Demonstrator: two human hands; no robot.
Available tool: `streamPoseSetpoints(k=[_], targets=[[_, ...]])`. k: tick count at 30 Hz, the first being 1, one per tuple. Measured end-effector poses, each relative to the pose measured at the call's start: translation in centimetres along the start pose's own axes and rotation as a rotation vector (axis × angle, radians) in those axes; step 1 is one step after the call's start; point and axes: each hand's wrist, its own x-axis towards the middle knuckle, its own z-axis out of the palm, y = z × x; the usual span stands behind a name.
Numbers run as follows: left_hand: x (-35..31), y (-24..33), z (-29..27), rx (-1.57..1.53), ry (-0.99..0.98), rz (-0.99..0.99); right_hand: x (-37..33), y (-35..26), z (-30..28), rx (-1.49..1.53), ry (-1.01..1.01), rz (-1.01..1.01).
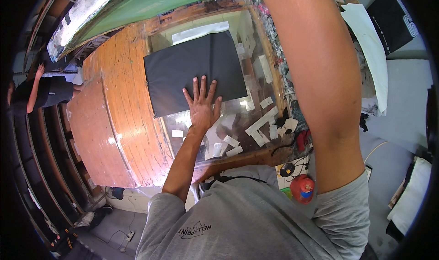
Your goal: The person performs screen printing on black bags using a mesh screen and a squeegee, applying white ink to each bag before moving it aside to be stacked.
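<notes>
My left hand (203, 109) lies flat with its fingers spread on the lower edge of a black rectangular sheet (192, 70). The sheet looks like cloth and has a faint crease running down it. It rests over a glass panel (201, 143) set in a wooden table, partly overlapping the wood on the left. Above its far edge a white strip (201, 31) shows. My right arm stretches up past the top edge, so its hand is out of the picture. A framed screen with green mesh (151, 8) stands raised at the far side, cut off by the top edge.
Several pale tape scraps (258, 134) stick to the glass. Wooden boards (123, 91) extend left. A red round container (302, 189) stands below the table's near right corner. At far right lies a black piece with a white print (392, 22). Another person (45, 91) is by shelves at left.
</notes>
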Motion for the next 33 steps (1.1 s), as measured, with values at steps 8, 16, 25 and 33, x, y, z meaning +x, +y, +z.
streamPoseSetpoints(k=[8,16,25,33], targets=[[-0.2,-0.2,0.0,0.022,0.022,0.001,-1.4,0.7,-0.8,0.336,0.002,0.042],[-1.5,2.5,-9.3,-0.636,0.298,-0.193,-7.2,-3.3,1.7,0.722,0.057,0.12],[-9.5,4.7,-10.0,-2.191,0.178,-0.969,-25.5,-10.0,16.7,0.593,0.11,0.138],[-9.9,3.4,-4.5,-2.16,0.259,-1.239,-14.9,-2.8,29.8,0.511,-0.074,0.137]])
